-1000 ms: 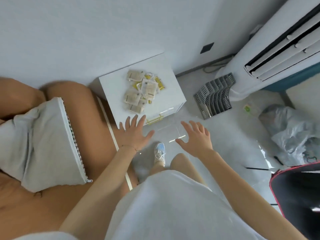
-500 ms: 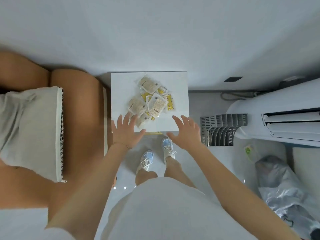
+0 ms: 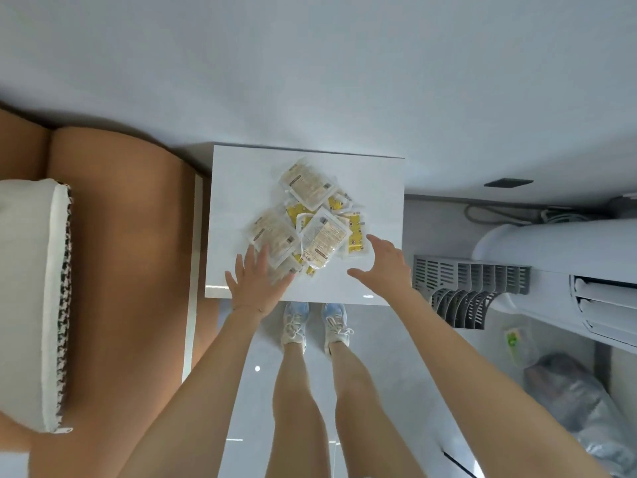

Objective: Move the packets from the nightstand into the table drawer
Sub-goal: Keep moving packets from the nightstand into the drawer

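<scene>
On the white square nightstand (image 3: 227, 188) the heap of clear and yellow plastic packets (image 3: 306, 219) lies all together, so the task seems hardly begun. The left hand (image 3: 256, 282) and right hand (image 3: 386, 267), fingers spread, holding nothing, reach at both sides of the heap. No drawer is visible.

yellow and beige packets (image 3: 310, 225), white nightstand (image 3: 234, 181)

A white pillow (image 3: 31, 298) lies on brown padded furniture (image 3: 120, 270); an air conditioner (image 3: 551, 257) is opposite.
</scene>
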A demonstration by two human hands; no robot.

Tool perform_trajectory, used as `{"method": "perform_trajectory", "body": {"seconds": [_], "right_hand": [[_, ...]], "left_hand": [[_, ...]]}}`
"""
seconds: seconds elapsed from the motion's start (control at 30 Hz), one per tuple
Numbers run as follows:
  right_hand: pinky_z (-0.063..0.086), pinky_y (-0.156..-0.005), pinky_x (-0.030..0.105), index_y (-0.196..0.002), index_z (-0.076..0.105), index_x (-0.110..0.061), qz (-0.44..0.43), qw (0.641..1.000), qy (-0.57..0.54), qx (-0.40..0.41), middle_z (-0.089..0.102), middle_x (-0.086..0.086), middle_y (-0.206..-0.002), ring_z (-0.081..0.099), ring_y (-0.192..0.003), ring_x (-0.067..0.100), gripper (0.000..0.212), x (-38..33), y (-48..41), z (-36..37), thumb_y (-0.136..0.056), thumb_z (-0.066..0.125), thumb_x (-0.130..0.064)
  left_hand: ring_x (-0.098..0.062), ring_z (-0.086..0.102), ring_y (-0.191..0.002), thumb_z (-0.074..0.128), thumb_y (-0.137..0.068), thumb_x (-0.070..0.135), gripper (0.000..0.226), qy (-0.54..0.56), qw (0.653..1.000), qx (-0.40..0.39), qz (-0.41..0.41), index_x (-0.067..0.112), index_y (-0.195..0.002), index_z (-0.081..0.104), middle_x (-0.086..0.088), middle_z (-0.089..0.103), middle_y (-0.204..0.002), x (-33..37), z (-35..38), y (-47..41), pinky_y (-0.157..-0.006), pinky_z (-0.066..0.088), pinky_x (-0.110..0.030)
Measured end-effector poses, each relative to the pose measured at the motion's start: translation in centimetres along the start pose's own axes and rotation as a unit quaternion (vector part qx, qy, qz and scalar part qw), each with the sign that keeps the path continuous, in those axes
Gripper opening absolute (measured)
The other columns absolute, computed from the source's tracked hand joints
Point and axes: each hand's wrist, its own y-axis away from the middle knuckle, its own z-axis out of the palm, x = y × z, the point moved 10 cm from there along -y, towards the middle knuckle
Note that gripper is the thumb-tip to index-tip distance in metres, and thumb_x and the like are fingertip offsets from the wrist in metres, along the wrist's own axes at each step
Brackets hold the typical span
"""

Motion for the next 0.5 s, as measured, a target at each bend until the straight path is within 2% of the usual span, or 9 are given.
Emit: {"method": "perform_trajectory", "body": {"seconds": [0.1, 0.2, 0.37, 0.5], "right_hand": [[0.034, -0.108, 0.047, -0.147, 0.029, -0.023, -0.006, 0.995, -0.095, 0.027, 0.032, 0.002, -0.152, 0.026, -0.141, 0.025, 0.081, -1.0, -2.8, 2.2, -0.080, 0.070, -0.042], [0.034, -0.110, 0.050, -0.147, 0.026, -0.023, -0.033, 0.991, -0.118, 0.050, 0.027, 0.001, -0.155, 0.020, -0.144, 0.024, 0.084, -2.3, -4.3, 3.8, -0.079, 0.072, -0.039], [0.024, -0.113, 0.047, -0.153, 0.012, -0.019, -0.006, 0.980, -0.188, 0.061, 0.019, 0.004, -0.158, 0.016, -0.145, 0.027, 0.099, -2.3, -5.4, 5.4, -0.078, 0.075, -0.036], [0.031, -0.110, 0.048, -0.152, 0.009, -0.017, 0.042, 0.971, -0.223, 0.080, 0.020, 0.008, -0.154, 0.021, -0.141, 0.030, 0.099, -2.5, -5.4, 5.6, -0.080, 0.074, -0.034]], "left_hand": [[-0.028, -0.006, -0.147, 0.034, -0.094, 0.056, 0.068, 0.008, 0.999, 0.039, 0.001, 0.030, -0.151, 0.008, -0.002, -0.004, -0.160, -0.5, 0.3, -2.9, -0.116, -0.001, -0.051], [-0.030, -0.001, -0.147, 0.029, -0.098, 0.048, 0.060, 0.016, 0.996, 0.085, -0.018, 0.029, -0.151, 0.010, -0.005, -0.001, -0.160, -1.9, -0.1, -4.8, -0.117, 0.004, -0.050], [-0.030, 0.001, -0.147, 0.032, -0.095, 0.054, 0.066, 0.051, 0.997, 0.049, -0.027, 0.028, -0.151, 0.006, -0.009, 0.000, -0.160, -2.1, 1.2, -5.9, -0.116, 0.011, -0.054], [-0.030, -0.002, -0.146, 0.041, -0.091, 0.058, 0.075, 0.092, 0.995, 0.041, -0.023, 0.027, -0.151, 0.008, -0.013, -0.001, -0.159, -1.2, 1.9, -6.1, -0.113, 0.020, -0.052]]}}
